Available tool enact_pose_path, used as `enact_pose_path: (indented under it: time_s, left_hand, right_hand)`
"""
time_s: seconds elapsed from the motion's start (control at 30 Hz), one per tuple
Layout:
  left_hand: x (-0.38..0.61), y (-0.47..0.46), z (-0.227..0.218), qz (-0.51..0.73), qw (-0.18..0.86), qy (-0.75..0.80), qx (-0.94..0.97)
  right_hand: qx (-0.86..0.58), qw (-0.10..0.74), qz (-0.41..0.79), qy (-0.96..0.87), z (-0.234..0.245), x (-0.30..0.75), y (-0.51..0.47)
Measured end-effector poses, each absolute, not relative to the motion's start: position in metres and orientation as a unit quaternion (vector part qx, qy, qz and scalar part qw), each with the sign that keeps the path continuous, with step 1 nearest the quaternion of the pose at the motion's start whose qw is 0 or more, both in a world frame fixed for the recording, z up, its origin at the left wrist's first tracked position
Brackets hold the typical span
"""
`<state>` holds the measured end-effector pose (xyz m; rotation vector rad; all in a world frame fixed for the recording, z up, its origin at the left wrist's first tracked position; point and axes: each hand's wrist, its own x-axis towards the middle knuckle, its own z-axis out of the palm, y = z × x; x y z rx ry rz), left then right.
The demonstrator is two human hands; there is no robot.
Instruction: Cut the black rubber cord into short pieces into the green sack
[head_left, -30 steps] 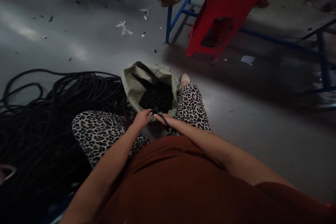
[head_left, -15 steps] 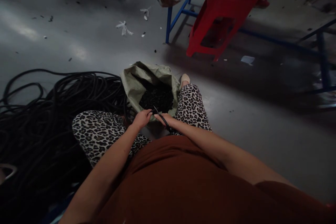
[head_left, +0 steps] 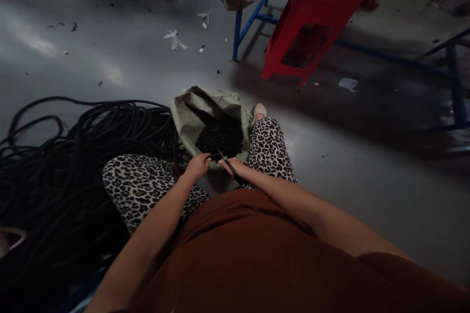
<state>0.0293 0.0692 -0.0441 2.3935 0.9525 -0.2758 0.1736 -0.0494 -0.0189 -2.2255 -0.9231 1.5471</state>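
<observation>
Between the two knees, the left grip (head_left: 198, 165) is pinching a thin length of black cord (head_left: 214, 156) with thumb and fingers drawn together, and the right grip (head_left: 237, 167) is closing around the dark handles of a pair of scissors (head_left: 229, 165). How wide the blades are gaping is too small to tell. The scissors are lying aslant: their long axis is running from the handles, on the wearer's side of the right grip, to the tips, which are pointing away from the body and slightly left. The cord is stretching roughly crosswise from the left grip toward the blades; whether it is touching them is unclear.

The left fingertips are sitting near the blades, so a slip of the cord or a misjudged closing in this dim light could nip them. A loosening pinch could also let the cord drop.

Just beyond both grips, a pale green woven sack (head_left: 185, 124) is standing open, with small black pieces (head_left: 220, 138) lying inside. Left of the left grip, a tangled heap of black cord (head_left: 95, 129) is spreading over the floor (head_left: 348, 181). Well beyond the right grip, a red plastic stool (head_left: 325, 7) is standing beside a blue metal frame (head_left: 237, 34).
</observation>
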Motion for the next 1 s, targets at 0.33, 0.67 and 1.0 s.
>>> enact_pose_path:
  time_s: [0.33,0.67,1.0]
  left_hand:
    - [0.029,0.074,-0.045,-0.143,0.259,0.357,0.886]
    - [0.028,0.074,-0.046,-0.149,0.259,0.356,0.885]
    - [0.027,0.075,-0.046,-0.144,0.250,0.356,0.889]
  right_hand:
    - [-0.764,0.126,0.553,-0.306,-0.013,0.175,-0.051]
    - [-0.756,0.105,0.558,-0.325,-0.009,0.177,-0.049]
    - [-0.757,0.133,0.569,-0.293,-0.008,0.174,-0.051]
